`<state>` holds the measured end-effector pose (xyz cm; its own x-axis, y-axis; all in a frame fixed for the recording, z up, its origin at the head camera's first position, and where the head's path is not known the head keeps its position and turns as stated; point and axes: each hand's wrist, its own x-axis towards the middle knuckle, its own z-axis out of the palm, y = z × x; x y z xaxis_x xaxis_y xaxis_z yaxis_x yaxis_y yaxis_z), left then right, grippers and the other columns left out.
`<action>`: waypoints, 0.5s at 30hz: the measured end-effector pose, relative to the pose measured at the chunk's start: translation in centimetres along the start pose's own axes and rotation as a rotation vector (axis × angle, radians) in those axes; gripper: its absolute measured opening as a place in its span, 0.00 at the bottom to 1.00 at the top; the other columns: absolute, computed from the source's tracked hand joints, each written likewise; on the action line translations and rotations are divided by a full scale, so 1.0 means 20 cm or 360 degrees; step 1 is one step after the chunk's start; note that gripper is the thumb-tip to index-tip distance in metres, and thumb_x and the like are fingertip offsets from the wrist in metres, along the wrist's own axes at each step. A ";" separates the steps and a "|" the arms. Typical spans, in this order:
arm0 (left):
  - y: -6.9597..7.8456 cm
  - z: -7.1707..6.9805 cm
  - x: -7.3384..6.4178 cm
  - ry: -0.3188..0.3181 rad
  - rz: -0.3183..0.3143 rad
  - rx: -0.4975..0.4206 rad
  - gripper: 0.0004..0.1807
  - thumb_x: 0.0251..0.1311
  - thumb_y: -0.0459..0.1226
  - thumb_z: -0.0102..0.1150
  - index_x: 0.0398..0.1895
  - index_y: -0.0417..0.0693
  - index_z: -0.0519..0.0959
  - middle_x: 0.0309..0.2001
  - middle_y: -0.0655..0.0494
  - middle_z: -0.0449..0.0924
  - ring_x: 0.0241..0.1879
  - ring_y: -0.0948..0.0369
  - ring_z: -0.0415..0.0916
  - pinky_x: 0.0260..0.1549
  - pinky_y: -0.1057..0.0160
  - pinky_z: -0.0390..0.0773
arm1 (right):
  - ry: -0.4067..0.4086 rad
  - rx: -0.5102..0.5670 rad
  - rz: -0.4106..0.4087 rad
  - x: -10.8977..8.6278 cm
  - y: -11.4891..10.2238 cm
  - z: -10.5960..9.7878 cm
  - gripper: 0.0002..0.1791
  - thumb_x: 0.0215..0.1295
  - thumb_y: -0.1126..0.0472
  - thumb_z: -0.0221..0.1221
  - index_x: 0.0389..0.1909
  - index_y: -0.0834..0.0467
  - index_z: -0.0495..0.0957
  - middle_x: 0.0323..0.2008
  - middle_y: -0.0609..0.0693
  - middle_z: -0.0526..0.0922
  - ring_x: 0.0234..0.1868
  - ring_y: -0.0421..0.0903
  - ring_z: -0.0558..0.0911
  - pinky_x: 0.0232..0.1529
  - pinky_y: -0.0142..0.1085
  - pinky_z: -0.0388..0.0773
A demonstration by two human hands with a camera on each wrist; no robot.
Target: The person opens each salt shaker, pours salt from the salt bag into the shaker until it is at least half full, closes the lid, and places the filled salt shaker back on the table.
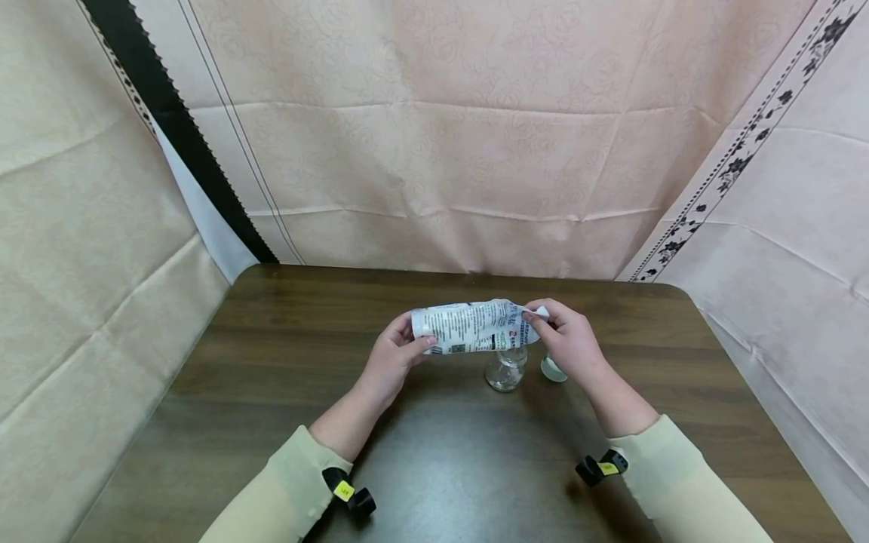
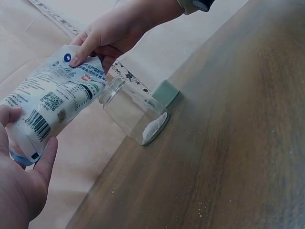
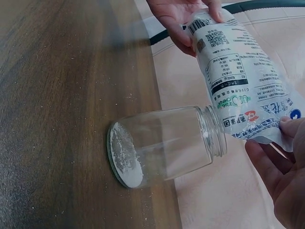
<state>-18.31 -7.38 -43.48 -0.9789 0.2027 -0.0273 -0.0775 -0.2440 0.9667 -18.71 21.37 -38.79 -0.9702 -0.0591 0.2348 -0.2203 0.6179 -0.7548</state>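
Observation:
A white printed plastic packet (image 1: pixel 468 326) lies sideways in the air over a clear glass jar (image 1: pixel 505 371). My left hand (image 1: pixel 394 348) holds the packet's bottom end, thumb on the printed face. At the other end, my right hand (image 1: pixel 565 332) pinches the packet's corner between thumb and fingers. In the right wrist view the packet (image 3: pixel 238 71) touches or nearly touches the rim of the jar (image 3: pixel 167 140); which one I cannot tell. White grainy powder (image 3: pixel 125 157) covers part of the jar's bottom. The packet's opening is not clearly visible.
A pale green lid (image 1: pixel 553 369) lies on the brown wooden table (image 1: pixel 326 422), right of the jar. White grains are scattered over the tabletop. Light patterned cloth (image 1: pixel 434 151) hangs behind the far edge and along both sides.

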 end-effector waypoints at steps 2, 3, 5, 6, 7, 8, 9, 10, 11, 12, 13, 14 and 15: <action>0.00 0.00 0.00 0.0002 0.0004 0.0014 0.25 0.64 0.31 0.63 0.64 0.49 0.72 0.57 0.47 0.77 0.55 0.52 0.77 0.58 0.43 0.72 | 0.0002 0.0007 0.0001 0.00 0.00 0.00 0.07 0.71 0.60 0.60 0.45 0.56 0.83 0.38 0.55 0.85 0.34 0.51 0.78 0.29 0.37 0.73; 0.01 0.00 0.00 0.0002 0.0005 0.0019 0.25 0.64 0.32 0.63 0.64 0.49 0.72 0.57 0.47 0.77 0.55 0.52 0.77 0.58 0.41 0.71 | 0.0001 0.0010 0.0003 0.00 0.00 0.00 0.07 0.71 0.60 0.60 0.45 0.56 0.83 0.38 0.55 0.85 0.34 0.51 0.78 0.29 0.37 0.73; 0.01 0.00 0.00 0.0007 0.0004 0.0046 0.25 0.64 0.32 0.63 0.64 0.50 0.72 0.57 0.47 0.77 0.54 0.52 0.77 0.58 0.41 0.71 | -0.0003 0.0020 0.0012 0.00 0.00 0.01 0.07 0.71 0.60 0.60 0.45 0.56 0.83 0.38 0.55 0.85 0.34 0.51 0.78 0.30 0.37 0.74; 0.01 0.00 0.00 0.0010 0.0004 0.0058 0.25 0.64 0.32 0.63 0.64 0.50 0.72 0.57 0.48 0.77 0.54 0.52 0.77 0.57 0.41 0.72 | -0.0005 0.0024 0.0018 0.00 0.01 0.01 0.08 0.71 0.59 0.60 0.45 0.56 0.83 0.38 0.55 0.85 0.34 0.51 0.78 0.31 0.38 0.74; 0.02 0.00 0.00 0.0012 0.0003 0.0066 0.25 0.64 0.32 0.63 0.64 0.50 0.72 0.56 0.48 0.78 0.54 0.52 0.77 0.57 0.40 0.72 | -0.0007 0.0030 0.0024 0.00 0.01 0.01 0.08 0.71 0.59 0.60 0.45 0.56 0.83 0.39 0.55 0.85 0.35 0.51 0.78 0.31 0.38 0.74; 0.02 0.00 0.00 0.0013 0.0003 0.0072 0.25 0.63 0.32 0.63 0.63 0.50 0.72 0.56 0.48 0.78 0.54 0.52 0.77 0.57 0.40 0.71 | -0.0009 0.0034 0.0030 0.00 0.01 0.01 0.08 0.71 0.59 0.60 0.45 0.56 0.83 0.39 0.55 0.85 0.35 0.51 0.79 0.32 0.38 0.75; 0.02 0.00 0.00 0.0014 0.0001 0.0078 0.25 0.63 0.32 0.64 0.63 0.50 0.72 0.56 0.48 0.78 0.53 0.52 0.77 0.57 0.40 0.71 | -0.0011 0.0038 0.0033 0.00 0.01 0.01 0.08 0.71 0.58 0.60 0.45 0.56 0.83 0.39 0.55 0.85 0.35 0.51 0.79 0.32 0.37 0.75; 0.02 0.00 0.00 0.0015 0.0000 0.0085 0.25 0.63 0.33 0.64 0.63 0.50 0.72 0.56 0.48 0.78 0.53 0.52 0.78 0.57 0.40 0.71 | -0.0009 0.0043 0.0037 0.00 0.01 0.01 0.08 0.71 0.58 0.60 0.45 0.56 0.83 0.39 0.55 0.85 0.35 0.51 0.79 0.32 0.37 0.75; 0.03 0.00 0.00 0.0016 0.0000 0.0094 0.25 0.63 0.33 0.64 0.63 0.50 0.72 0.56 0.48 0.78 0.53 0.52 0.78 0.57 0.40 0.72 | -0.0007 0.0045 0.0039 0.00 0.02 0.01 0.09 0.71 0.57 0.60 0.45 0.56 0.83 0.39 0.55 0.84 0.35 0.51 0.79 0.32 0.37 0.75; 0.03 0.00 0.00 0.0019 -0.0001 0.0102 0.25 0.63 0.33 0.64 0.63 0.50 0.73 0.55 0.48 0.79 0.53 0.52 0.78 0.57 0.40 0.72 | -0.0003 0.0047 0.0040 0.01 0.02 0.01 0.09 0.71 0.57 0.60 0.45 0.57 0.83 0.39 0.55 0.84 0.35 0.51 0.79 0.32 0.37 0.75; 0.03 0.00 0.00 0.0022 -0.0003 0.0112 0.24 0.63 0.33 0.64 0.63 0.50 0.73 0.55 0.48 0.79 0.52 0.52 0.78 0.56 0.40 0.72 | 0.0001 0.0048 0.0039 0.01 0.02 0.01 0.09 0.71 0.57 0.60 0.45 0.57 0.83 0.39 0.55 0.84 0.35 0.51 0.79 0.32 0.37 0.74; 0.04 0.00 0.00 0.0024 -0.0003 0.0127 0.24 0.63 0.33 0.65 0.62 0.51 0.73 0.55 0.48 0.79 0.52 0.52 0.78 0.56 0.42 0.73 | 0.0004 0.0048 0.0038 0.01 0.02 0.01 0.09 0.71 0.57 0.60 0.45 0.57 0.83 0.39 0.55 0.84 0.35 0.50 0.79 0.32 0.37 0.74; 0.04 0.00 -0.01 0.0030 -0.0005 0.0140 0.24 0.63 0.34 0.65 0.62 0.51 0.73 0.54 0.49 0.79 0.51 0.53 0.78 0.54 0.43 0.74 | 0.0006 0.0050 0.0038 0.01 0.02 0.01 0.09 0.71 0.57 0.60 0.45 0.56 0.83 0.38 0.55 0.84 0.35 0.50 0.78 0.31 0.37 0.74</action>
<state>-18.27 -7.58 -42.76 -0.9822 0.1849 -0.0344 -0.0644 -0.1587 0.9852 -18.99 21.45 -39.28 -0.9748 -0.0416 0.2190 -0.2003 0.5943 -0.7789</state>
